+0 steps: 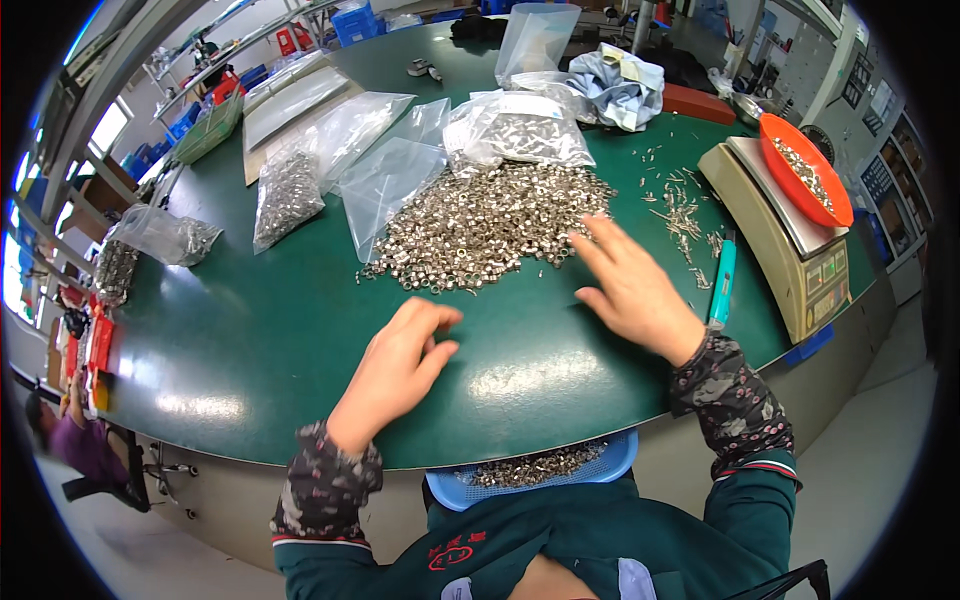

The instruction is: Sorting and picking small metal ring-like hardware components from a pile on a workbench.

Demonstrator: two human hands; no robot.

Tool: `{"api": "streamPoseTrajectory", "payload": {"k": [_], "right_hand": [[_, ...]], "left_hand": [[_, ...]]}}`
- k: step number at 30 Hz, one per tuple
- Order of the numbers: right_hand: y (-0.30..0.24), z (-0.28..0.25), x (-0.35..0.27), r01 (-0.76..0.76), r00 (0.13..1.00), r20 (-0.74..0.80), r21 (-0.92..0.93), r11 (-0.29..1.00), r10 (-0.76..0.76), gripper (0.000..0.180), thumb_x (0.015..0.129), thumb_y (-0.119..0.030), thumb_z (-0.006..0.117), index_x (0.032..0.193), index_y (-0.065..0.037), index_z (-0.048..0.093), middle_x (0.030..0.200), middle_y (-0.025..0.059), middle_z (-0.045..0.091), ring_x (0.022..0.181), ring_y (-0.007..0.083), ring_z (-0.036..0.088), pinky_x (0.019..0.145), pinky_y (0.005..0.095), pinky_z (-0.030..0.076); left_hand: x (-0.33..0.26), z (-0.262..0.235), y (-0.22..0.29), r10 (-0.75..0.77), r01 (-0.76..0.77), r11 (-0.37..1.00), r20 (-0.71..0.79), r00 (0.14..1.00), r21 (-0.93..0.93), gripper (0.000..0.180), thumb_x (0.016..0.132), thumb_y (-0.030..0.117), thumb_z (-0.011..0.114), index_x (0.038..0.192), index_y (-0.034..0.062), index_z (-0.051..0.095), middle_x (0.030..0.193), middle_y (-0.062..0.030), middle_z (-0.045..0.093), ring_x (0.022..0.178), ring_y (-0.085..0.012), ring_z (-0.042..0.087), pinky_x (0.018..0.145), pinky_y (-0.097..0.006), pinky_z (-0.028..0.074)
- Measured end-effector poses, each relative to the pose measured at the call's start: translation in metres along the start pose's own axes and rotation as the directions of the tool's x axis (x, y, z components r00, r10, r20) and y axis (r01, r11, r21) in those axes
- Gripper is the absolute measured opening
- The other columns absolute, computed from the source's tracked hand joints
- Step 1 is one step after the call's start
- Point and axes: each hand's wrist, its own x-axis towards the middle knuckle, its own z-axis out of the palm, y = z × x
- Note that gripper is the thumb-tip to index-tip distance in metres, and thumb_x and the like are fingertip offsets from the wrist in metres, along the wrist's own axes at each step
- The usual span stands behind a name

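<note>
A wide heap of small shiny metal rings [480,225] lies on the green table. My right hand [640,290] is at the heap's right edge, fingers stretched toward the rings and thumb apart, with nothing held. In front of the heap, my left hand [395,360] hovers over the table, its fingers loosely bent and its thumb apart; I see nothing in it. Clear plastic bags holding metal parts [525,130] rest against the back of the heap. Below the table edge, in my lap, a blue basket [622,455] contains more small metal pieces.
On the right stand a scale [765,220] bearing an orange bowl [845,208] of parts, a teal utility knife [722,285] and scattered slim metal pins [682,218]. Filled bags [290,195] lie at left, with a crumpled cloth [618,88] behind. Another person [85,450] sits far left.
</note>
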Motion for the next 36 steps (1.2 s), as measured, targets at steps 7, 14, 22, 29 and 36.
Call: {"api": "streamPoseTrajectory", "payload": {"k": [7,14,22,29,36], "right_hand": [[-0.031,0.049,0.057,0.1,0.994,-0.051,0.091,0.991,-0.095,0.059,0.083,-0.022,0.065,0.134,-0.002,0.044,0.142,0.0221,0.037,0.135,0.0368,0.033,0.11,0.0463,0.029],[-0.04,0.046,0.026,0.14,0.985,0.089,0.078,0.987,-0.147,0.065,0.087,-0.032,0.061,0.135,0.006,0.04,0.145,0.0222,0.034,0.137,0.0353,0.029,0.112,0.0469,0.026],[-0.049,0.018,-0.02,0.124,0.961,0.227,0.16,0.979,-0.159,0.071,0.087,-0.038,0.06,0.141,0.001,0.035,0.149,0.0199,0.028,0.14,0.0343,0.024,0.113,0.0476,0.024],[-0.053,0.002,-0.043,0.089,0.956,0.264,0.153,0.984,-0.127,0.071,0.088,-0.039,0.059,0.142,-0.001,0.034,0.15,0.0203,0.026,0.14,0.0361,0.023,0.113,0.048,0.023],[-0.058,0.003,-0.043,0.104,0.961,0.225,0.232,0.967,-0.158,0.071,0.088,-0.04,0.059,0.142,0.0,0.033,0.15,0.0206,0.027,0.141,0.0358,0.023,0.113,0.0481,0.023]], "left_hand": [[0.06,0.037,-0.028,0.111,-0.062,0.969,-0.193,0.975,0.24,0.039,0.078,0.001,0.066,0.115,0.0022,0.056,0.106,-0.013,0.054,0.093,-0.0297,0.057,0.082,-0.036,0.048],[0.048,0.054,-0.013,0.099,-0.071,0.963,-0.098,0.99,0.261,0.041,0.075,0.004,0.068,0.114,0.0009,0.055,0.106,-0.0132,0.053,0.101,-0.0321,0.053,0.086,-0.039,0.046],[0.012,0.058,0.007,0.208,-0.204,0.964,-0.004,0.978,0.17,0.044,0.075,0.004,0.068,0.116,0.0017,0.055,0.108,-0.0124,0.051,0.1,-0.031,0.052,0.085,-0.039,0.046],[-0.003,0.057,0.014,0.143,-0.13,0.961,-0.036,0.989,0.244,0.054,0.076,0.01,0.07,0.127,0.0027,0.051,0.115,-0.0135,0.049,0.099,-0.0305,0.049,0.085,-0.038,0.046],[-0.007,0.06,0.018,0.223,-0.224,0.919,0.041,0.974,0.324,0.063,0.076,0.019,0.072,0.132,0.0032,0.047,0.128,-0.0146,0.046,0.111,-0.0314,0.044,0.096,-0.043,0.038]]}}
